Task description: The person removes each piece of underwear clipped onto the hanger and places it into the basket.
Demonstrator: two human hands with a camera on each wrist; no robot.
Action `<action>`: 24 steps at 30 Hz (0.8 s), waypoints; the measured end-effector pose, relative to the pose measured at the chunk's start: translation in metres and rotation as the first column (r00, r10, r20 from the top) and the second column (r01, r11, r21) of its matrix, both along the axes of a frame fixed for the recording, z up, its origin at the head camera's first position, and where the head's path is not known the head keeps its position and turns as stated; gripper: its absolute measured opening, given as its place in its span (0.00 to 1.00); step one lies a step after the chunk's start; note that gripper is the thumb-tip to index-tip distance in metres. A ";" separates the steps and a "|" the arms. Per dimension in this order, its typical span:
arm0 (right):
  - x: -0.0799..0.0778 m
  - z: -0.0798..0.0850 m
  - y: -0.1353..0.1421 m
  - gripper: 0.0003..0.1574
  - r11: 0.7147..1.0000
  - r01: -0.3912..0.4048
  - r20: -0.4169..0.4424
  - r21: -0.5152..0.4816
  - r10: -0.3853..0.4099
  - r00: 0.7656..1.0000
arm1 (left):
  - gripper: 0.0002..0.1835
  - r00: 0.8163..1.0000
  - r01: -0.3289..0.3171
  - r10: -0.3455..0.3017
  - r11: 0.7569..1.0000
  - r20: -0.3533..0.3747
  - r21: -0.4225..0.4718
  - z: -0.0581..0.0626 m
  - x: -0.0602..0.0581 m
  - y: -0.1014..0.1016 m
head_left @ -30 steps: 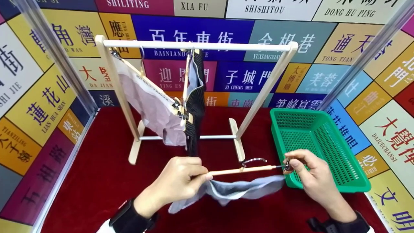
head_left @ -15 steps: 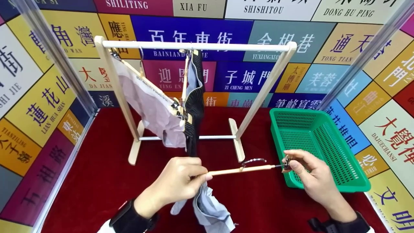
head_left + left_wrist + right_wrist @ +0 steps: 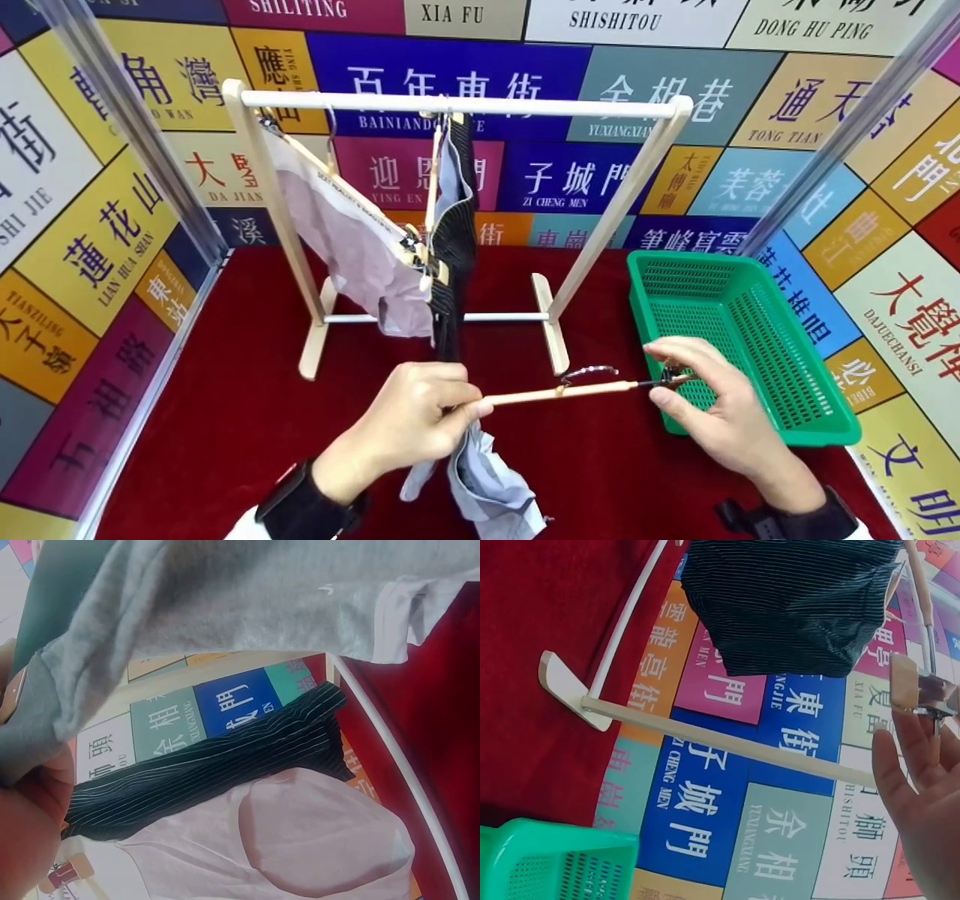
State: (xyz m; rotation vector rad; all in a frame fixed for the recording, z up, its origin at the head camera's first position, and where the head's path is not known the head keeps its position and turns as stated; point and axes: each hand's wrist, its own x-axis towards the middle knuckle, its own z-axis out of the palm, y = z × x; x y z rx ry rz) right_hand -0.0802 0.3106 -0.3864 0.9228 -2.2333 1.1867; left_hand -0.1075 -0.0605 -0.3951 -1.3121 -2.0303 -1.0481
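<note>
I've got pink shorts [image 3: 352, 240] hung on the left of the rack [image 3: 555, 106], my left hand [image 3: 416, 412] in front of it pinching a hanger [image 3: 525, 397] over a drooping grey garment [image 3: 501, 491], my right hand [image 3: 724, 412] with fingers parted at the hanger's clip [image 3: 667, 376], and a basket [image 3: 742, 309] right of the rack.

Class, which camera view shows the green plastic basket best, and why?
The head view: nearly the whole green plastic basket appears there, partly hidden behind the right hand. The right wrist view catches only part of it, cut off at the lower left; the left wrist view shows none.
</note>
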 end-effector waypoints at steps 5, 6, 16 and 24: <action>-0.002 0.006 -0.007 0.23 0.999 -0.024 -0.062 0.045 0.027 0.998 | 0.14 1.000 0.002 -0.002 1.000 -0.007 0.002 0.000 0.000 0.001; -0.002 0.007 -0.009 0.21 0.998 -0.030 -0.077 0.051 0.034 0.996 | 0.14 1.000 0.003 -0.003 1.000 -0.009 0.002 0.000 0.000 0.001; -0.004 0.012 -0.014 0.21 0.990 -0.048 -0.113 0.130 0.062 0.992 | 0.13 1.000 0.017 -0.017 1.000 -0.010 0.002 0.002 0.000 0.004; -0.006 0.017 -0.022 0.19 0.985 -0.062 -0.207 0.161 0.095 0.974 | 0.13 1.000 0.022 -0.022 1.000 -0.003 -0.004 0.002 0.001 0.005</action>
